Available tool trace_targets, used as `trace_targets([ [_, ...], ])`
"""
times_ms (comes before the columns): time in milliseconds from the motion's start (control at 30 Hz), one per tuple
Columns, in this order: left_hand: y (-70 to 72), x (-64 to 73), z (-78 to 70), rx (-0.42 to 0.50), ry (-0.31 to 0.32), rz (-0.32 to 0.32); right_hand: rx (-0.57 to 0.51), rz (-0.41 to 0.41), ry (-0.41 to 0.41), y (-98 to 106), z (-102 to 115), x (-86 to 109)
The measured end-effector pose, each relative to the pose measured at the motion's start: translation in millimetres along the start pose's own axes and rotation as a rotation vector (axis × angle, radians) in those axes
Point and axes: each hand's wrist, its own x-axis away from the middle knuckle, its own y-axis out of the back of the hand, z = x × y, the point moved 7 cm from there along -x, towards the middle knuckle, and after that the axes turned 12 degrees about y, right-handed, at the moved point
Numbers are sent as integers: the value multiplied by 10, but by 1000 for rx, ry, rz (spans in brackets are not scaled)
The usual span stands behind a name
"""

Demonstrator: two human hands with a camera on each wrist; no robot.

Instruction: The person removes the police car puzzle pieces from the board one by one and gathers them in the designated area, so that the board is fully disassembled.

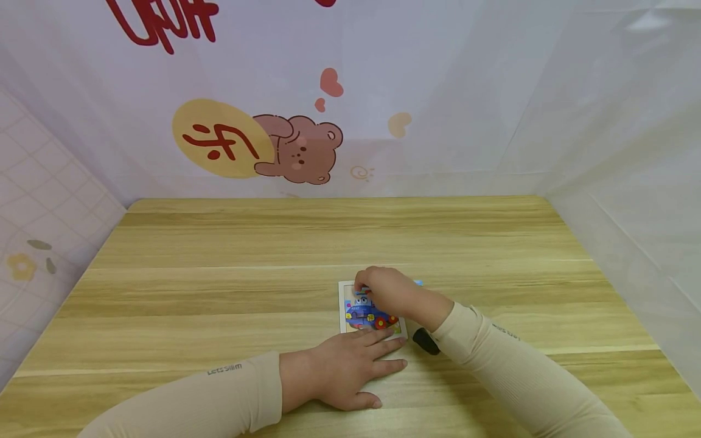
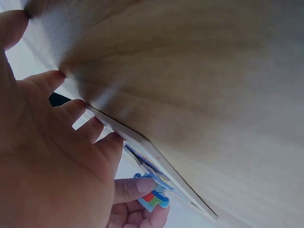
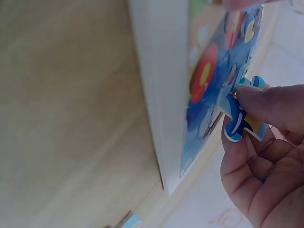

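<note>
A small jigsaw puzzle [image 1: 356, 313] with a white frame lies on the table, its picture a blue cartoon vehicle with red and yellow wheels. Between thumb and fingers, my right hand [image 1: 391, 295] pinches a blue jigsaw piece [image 3: 240, 116] over the puzzle's far part. That piece also shows patches of red and green in the left wrist view. My left hand [image 1: 353, 368] lies palm down with fingers spread, some fingertips on the puzzle's near edge and the thumb on the table. The right hand hides much of the puzzle's right side in the head view.
A light blue piece [image 1: 418, 283] lies just beyond the puzzle's far right corner. Below the right wrist shows a black object [image 1: 426, 342]. The wood-grain table [image 1: 219, 255] meets a printed white cloth [image 1: 438, 158] behind it, with more cloth at both sides.
</note>
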Motion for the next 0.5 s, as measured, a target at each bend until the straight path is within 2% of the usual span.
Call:
trace_targets([
  [267, 8, -4, -1, -3, 0, -10, 104, -3, 48, 8, 63, 9],
  [500, 19, -4, -8, -29, -3, -37, 169, 12, 41, -10, 98, 7],
])
